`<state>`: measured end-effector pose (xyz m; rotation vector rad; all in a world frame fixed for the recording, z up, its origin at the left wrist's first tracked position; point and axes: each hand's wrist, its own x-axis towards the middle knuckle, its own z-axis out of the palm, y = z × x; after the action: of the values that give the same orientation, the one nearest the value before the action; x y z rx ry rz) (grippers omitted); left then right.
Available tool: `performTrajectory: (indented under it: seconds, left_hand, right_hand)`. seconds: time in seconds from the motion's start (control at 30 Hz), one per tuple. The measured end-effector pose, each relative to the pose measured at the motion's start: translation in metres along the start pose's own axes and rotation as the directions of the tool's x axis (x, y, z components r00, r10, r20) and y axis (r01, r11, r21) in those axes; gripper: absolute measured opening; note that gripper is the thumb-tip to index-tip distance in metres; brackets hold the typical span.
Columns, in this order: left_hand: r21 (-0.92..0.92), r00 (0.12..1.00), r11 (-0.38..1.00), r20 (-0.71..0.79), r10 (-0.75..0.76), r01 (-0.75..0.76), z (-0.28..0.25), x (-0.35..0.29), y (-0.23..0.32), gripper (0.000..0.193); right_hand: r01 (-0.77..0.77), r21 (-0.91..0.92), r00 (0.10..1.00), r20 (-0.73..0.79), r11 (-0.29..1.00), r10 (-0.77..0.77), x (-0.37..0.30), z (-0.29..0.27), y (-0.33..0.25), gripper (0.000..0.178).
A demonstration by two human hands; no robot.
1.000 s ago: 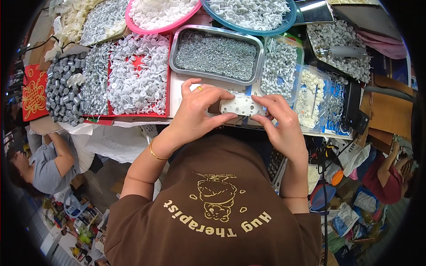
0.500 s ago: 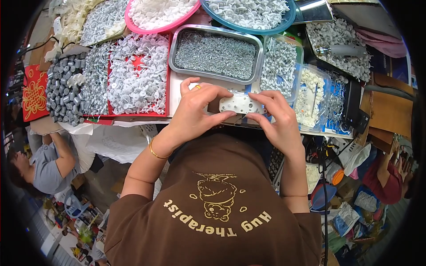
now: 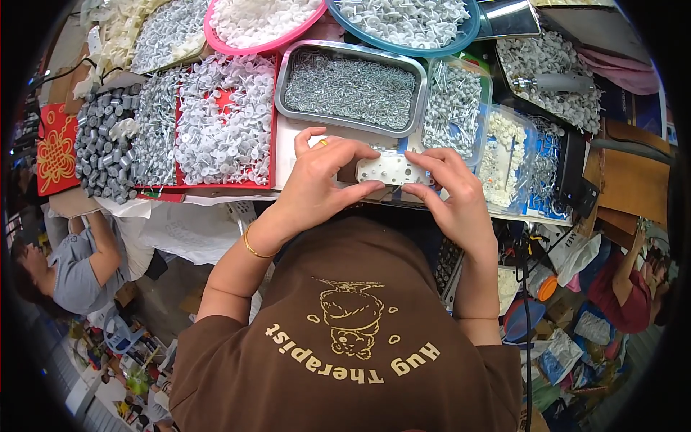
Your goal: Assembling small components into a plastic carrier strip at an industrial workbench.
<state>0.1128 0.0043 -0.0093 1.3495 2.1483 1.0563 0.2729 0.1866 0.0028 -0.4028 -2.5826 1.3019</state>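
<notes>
A small white plate with several round holes and small pegs or spots (image 3: 385, 171) lies level at the table's front edge, between my two hands. At its left end the thumb and forefinger of my left hand (image 3: 317, 173) pinch it; a gold ring and bracelet show on that side. The fingertips of my right hand (image 3: 453, 191) close on the plate's right end. Just beyond the plate stands a metal tray (image 3: 281, 108) full of small silver screws or pins.
To the left is a red tray (image 3: 273, 158) of white plastic caps, beside grey cylinders (image 3: 104, 147). Clear tubs (image 3: 529, 155) of small parts stand to the right. Pink (image 3: 263, 49) and blue (image 3: 410, 50) basins are behind. Other people (image 3: 79, 266) sit at both sides.
My hands hold the plate in nearly the same place, with only a slight shift of the fingers. At the far right, the other person's arm and head have moved a little.
</notes>
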Motion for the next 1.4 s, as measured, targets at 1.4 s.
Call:
performTrajectory:
  seconds: [1.4]
  left_hand:
    - [-0.011,0.995,0.997,-0.057,0.079,-0.080,-0.0019,0.0044,-0.0036,0.036]
  right_hand:
    - [0.025,-0.019,1.000,0.009,0.999,-0.025,-0.0030,0.0006,0.0020,0.042]
